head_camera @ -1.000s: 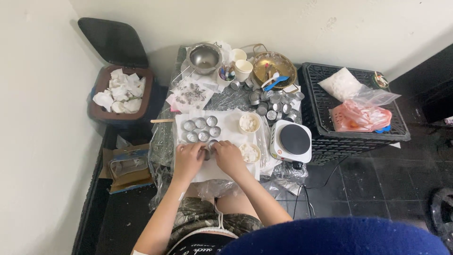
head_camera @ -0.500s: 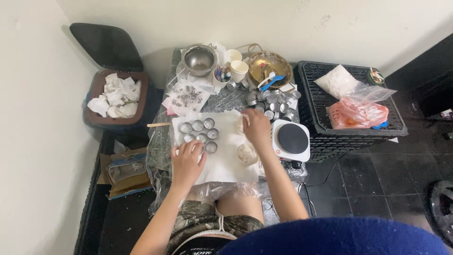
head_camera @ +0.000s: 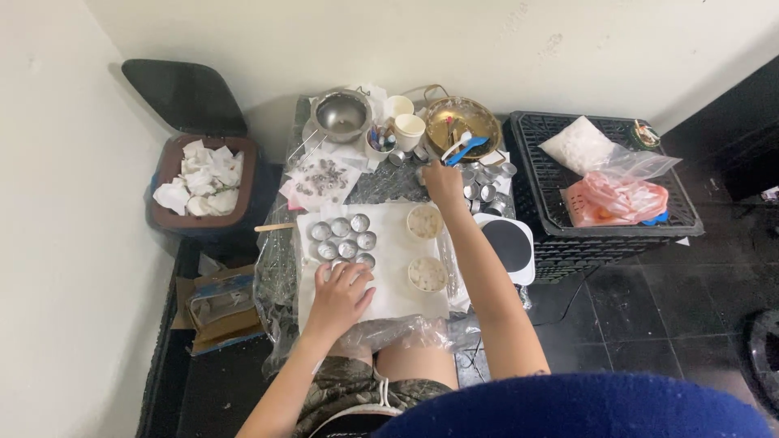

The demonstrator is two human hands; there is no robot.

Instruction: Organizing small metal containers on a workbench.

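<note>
Tabletop: tin cups (head_camera: 344, 237) beside left hand (head_camera: 339, 294)

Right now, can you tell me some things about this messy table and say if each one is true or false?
1. The left hand rests on the white sheet near the small metal cups. True.
2. The right hand is reaching toward the far side of the table. True.
3. The bin beside the table is empty. False: it holds crumpled white paper.
4. The black crate sits left of the table. False: it is on the right, with plastic bags on top.
5. A metal bowl stands near the wall. True.
</note>
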